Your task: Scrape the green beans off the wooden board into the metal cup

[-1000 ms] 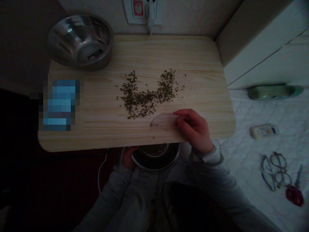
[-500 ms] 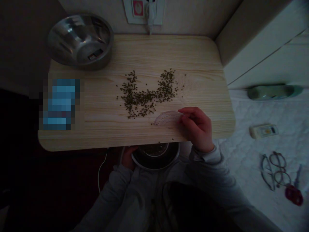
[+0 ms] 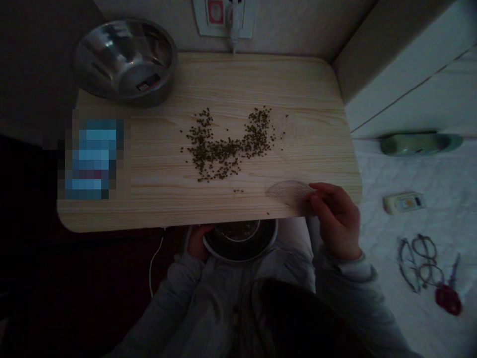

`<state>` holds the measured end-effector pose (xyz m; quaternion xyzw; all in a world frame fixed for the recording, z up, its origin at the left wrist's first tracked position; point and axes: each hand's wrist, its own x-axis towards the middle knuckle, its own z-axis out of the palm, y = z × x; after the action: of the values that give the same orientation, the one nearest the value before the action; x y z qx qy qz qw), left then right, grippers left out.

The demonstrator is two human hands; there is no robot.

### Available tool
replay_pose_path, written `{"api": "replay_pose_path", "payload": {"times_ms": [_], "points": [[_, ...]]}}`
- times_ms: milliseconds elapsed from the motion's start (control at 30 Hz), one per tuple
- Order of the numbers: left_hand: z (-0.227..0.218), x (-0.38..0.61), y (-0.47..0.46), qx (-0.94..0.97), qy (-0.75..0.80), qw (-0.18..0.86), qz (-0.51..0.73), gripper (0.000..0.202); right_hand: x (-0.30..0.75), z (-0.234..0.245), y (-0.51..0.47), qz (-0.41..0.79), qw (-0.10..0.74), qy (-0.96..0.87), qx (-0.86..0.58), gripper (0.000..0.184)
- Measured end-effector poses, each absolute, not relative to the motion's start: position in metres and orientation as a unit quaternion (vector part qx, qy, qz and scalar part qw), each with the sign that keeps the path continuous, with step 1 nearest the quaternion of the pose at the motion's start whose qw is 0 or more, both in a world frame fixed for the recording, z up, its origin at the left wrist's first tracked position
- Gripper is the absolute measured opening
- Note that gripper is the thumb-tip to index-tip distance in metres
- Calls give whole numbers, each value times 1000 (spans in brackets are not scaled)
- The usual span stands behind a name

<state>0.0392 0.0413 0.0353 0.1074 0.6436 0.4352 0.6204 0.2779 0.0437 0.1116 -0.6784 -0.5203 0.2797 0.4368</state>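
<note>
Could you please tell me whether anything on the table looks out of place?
A few small dark grains lie toward the near edge of the table, apart from the main scatter, so they look strayed.

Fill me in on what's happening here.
A person's right hand holds a clear half-round protractor near the front edge of the table. Below that edge, the left hand is at the side of a dark container, its grip partly hidden. Small dark seeds lie scattered mid-table, with a few nearer the front, and a steel bowl stands at the back left.

Right hand (image 3: 337, 219), clear protractor (image 3: 286, 192) shifted right, farther from seeds (image 3: 223, 148).
</note>
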Motion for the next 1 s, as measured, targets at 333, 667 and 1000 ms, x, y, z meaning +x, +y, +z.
{"api": "replay_pose_path", "payload": {"times_ms": [333,667,1000], "points": [[35,38,39,90,648,627,423,5,259,117,21,311,396,-568,-651,22],[40,37,40,127,649,607,441,9,248,115,74,327,424,-572,-621,23],[31,39,41,72,603,655,449,3,251,112,71,332,428,-565,-622,19]]}}
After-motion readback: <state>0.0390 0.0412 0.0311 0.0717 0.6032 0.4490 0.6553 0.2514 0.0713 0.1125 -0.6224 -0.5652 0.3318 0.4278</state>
